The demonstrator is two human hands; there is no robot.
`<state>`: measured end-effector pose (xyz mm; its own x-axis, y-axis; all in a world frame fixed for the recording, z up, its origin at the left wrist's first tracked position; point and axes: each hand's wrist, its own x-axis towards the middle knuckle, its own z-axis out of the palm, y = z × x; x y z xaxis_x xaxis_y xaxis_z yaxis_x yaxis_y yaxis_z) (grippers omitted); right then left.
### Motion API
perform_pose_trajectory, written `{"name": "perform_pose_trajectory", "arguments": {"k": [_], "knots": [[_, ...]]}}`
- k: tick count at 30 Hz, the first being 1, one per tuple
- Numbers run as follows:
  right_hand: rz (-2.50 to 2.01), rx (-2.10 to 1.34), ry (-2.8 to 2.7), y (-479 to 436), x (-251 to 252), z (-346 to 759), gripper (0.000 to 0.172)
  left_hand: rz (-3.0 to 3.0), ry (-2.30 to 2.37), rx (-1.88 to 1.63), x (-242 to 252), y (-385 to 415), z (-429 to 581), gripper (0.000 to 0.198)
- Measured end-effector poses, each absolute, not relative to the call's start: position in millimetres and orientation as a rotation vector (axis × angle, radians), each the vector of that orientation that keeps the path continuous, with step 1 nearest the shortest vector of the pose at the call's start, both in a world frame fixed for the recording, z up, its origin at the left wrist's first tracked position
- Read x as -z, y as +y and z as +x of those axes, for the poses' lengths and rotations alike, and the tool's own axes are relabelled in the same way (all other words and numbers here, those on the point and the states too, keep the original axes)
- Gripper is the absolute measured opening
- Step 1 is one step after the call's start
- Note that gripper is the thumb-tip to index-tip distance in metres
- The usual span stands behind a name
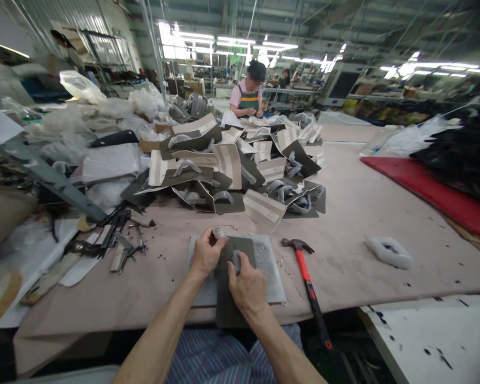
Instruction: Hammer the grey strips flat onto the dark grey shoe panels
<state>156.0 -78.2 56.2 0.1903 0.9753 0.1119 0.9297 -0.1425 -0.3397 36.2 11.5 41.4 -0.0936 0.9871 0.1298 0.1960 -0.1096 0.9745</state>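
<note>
A dark olive panel (229, 306) lies lengthwise over a pale square slab (278, 282) at the table's front edge. My left hand (206, 255) is closed at the panel's upper left, around a small item with a pale rounded end (218, 232); the rest of it is hidden. On the panel, my right hand (248, 285) pinches a grey, plastic-wrapped handle (236, 259) between thumb and fingers. To the right of the slab rests a claw hammer (304, 266) with a red and black grip, its end sticking out past the table edge.
Behind the slab is a heap of similar panels with wrapped handles (224, 170). Pliers and other hand tools (124, 248) lie at left, near a metal post (52, 173). A plastic-wrapped bundle (389, 253) and red sheet (436, 186) are at right. A co-worker (248, 93) sits beyond the heap.
</note>
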Motion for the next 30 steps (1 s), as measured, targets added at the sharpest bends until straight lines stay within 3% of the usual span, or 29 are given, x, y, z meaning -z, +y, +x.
{"name": "perform_pose_trajectory", "arguments": {"k": [5, 12, 17, 20, 25, 30], "knots": [[-2.015, -0.385, -1.923, -87, -46, 149, 0.034, 1.308, 1.307, -1.206, -17, 10, 36, 0.024], [-1.951, -0.483, -1.988, -91, -50, 150, 0.031, 1.285, 1.229, -1.164, -19, 8, 38, 0.024], [-1.704, -0.610, -1.911, -97, -53, 177, 0.061, 1.311, 1.204, -1.133, -16, 6, 37, 0.027], [-1.692, -0.442, -1.749, -103, -46, 216, 0.052, 1.345, 1.205, -1.114, -14, 5, 36, 0.026], [-2.130, -0.018, -1.579, -110, -20, 295, 0.044, 1.412, 1.231, -1.079, -11, 6, 37, 0.023], [-2.482, 0.089, -1.693, -122, -6, 332, 0.039, 1.490, 1.281, -1.057, -11, 7, 38, 0.020]]}}
